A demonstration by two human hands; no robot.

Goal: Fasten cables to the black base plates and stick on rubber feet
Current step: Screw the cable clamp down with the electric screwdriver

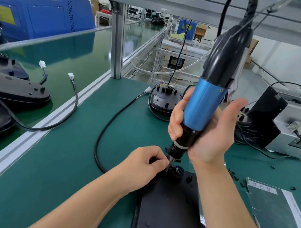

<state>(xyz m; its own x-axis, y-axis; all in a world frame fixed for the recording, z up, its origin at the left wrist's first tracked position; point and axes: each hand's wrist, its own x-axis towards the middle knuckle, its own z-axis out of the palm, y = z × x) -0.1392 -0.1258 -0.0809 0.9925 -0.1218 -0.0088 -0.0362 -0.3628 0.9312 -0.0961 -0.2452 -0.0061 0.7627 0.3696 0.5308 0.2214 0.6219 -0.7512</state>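
Note:
A black base plate [168,207] lies on the green mat in front of me. A black cable [104,127] loops from its far end out to a white connector [147,90]. My right hand [206,132] grips a hanging blue and black electric screwdriver [203,105], held upright with its bit down at the cable clamp [175,171] on the plate's far end. My left hand [147,164] has its fingers curled beside the bit tip, pinching something small at the clamp; what it pinches is hidden.
Another base plate [164,98] with cable stands at the back of the mat. Several plates [16,88] with cables lie on the conveyor at left. A grey screw feeder [292,129] sits at right, a foil sheet [278,211] and loose black bits near it.

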